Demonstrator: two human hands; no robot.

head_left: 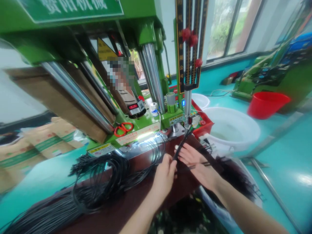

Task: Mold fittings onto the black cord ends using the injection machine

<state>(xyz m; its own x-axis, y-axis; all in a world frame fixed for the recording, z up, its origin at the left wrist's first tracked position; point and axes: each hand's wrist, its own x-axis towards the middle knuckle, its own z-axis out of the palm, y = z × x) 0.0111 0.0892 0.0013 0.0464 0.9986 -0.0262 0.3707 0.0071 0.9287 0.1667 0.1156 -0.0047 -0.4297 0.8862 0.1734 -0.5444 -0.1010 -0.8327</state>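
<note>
**A:** Hands?
**B:** Left hand (164,177) is curled against black cable strands (181,144), grip unclear; right hand (197,165) is held open, palm up, below them.
**A:** Hidden?
**B:** Strand ends can't be made out near the steel post (187,104) of the green machine (143,32); upper centre is covered by a pixelated patch (120,78).

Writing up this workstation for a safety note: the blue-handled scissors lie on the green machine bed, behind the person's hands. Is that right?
Not quite: the handles are red, not blue. The head view shows the red-handled scissors lying on the green machine bed, behind the person's left hand and right hand.
</note>
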